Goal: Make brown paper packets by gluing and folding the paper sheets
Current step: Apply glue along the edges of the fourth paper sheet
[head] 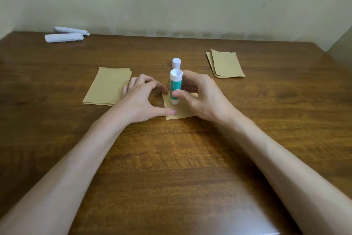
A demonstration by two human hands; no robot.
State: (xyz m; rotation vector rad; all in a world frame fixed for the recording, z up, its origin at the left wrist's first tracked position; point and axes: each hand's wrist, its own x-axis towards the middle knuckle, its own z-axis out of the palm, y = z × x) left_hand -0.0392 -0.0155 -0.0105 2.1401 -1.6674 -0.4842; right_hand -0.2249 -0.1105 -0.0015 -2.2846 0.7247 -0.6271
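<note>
Just behind glue stick (174, 90), cap (176, 62) — left stack (108, 87), right stack (226, 64)

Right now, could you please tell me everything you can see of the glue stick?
The glue stick is a small plastic-looking cylinder, teal in the middle with white ends. It stands nearly upright, its upper end showing a hollow white rim, its lower end on the brown sheet. The right hand pinches its body between thumb and fingers. A white cap stands apart on the table just behind it.
</note>
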